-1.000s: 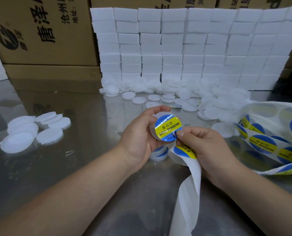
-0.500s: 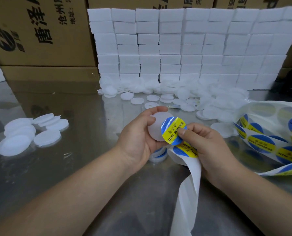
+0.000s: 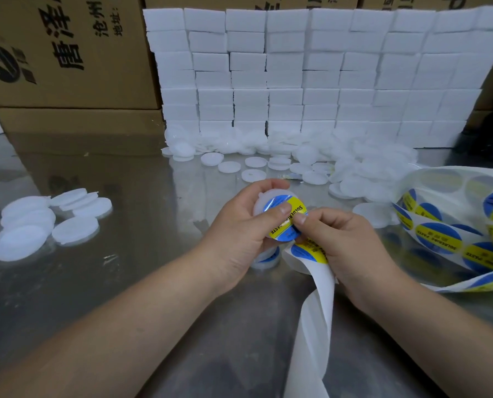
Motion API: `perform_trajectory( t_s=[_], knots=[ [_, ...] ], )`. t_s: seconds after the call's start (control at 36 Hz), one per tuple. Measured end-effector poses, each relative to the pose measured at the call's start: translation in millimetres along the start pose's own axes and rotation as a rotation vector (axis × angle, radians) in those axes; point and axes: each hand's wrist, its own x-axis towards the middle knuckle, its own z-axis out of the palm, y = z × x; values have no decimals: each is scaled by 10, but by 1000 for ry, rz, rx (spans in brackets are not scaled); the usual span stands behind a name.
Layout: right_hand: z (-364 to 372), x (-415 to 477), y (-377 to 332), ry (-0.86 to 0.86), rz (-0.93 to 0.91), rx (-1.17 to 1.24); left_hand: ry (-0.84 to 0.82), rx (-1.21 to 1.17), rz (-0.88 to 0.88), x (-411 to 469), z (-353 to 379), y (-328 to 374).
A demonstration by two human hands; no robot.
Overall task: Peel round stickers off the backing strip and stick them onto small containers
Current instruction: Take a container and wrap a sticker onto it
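Observation:
My left hand point(image 3: 241, 231) grips a small round white container point(image 3: 264, 196), thumb pressing on the blue and yellow round sticker point(image 3: 295, 209) that lies across its face. My right hand point(image 3: 343, 245) holds the white backing strip point(image 3: 314, 326) and its fingertips touch the sticker's lower right edge. Another sticker point(image 3: 308, 252) sits on the strip just under my right fingers. The strip hangs down toward me. A labelled container point(image 3: 268, 258) lies on the table under my left hand.
The sticker roll point(image 3: 452, 225) loops at the right. Loose white containers point(image 3: 354, 168) are heaped ahead, before a wall of white foam blocks point(image 3: 311, 81). A smaller pile of white containers point(image 3: 47, 219) lies left. Cardboard boxes point(image 3: 67, 53) stand behind on the metal table point(image 3: 139, 282).
The sticker was held at the container's right edge by my right fingers; now it lies across the face, with my left thumb pressing on it.

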Motion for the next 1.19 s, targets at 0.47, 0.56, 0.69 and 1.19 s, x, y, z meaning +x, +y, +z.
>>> perform_trajectory(
  t_s=[0.47, 0.56, 0.69, 1.19],
  knots=[
    [-9, 15, 29, -10, -5, -24, 9, 52, 24, -18, 30, 13],
    [-15, 20, 37, -1, -13, -26, 2, 48, 37, -18, 32, 5],
    [-17, 19, 37, 11, -21, 3, 3, 49, 50, -25, 42, 5],
    [-15, 32, 54, 67, -46, -70, 57, 157, 105, -50, 83, -8]
  ],
)
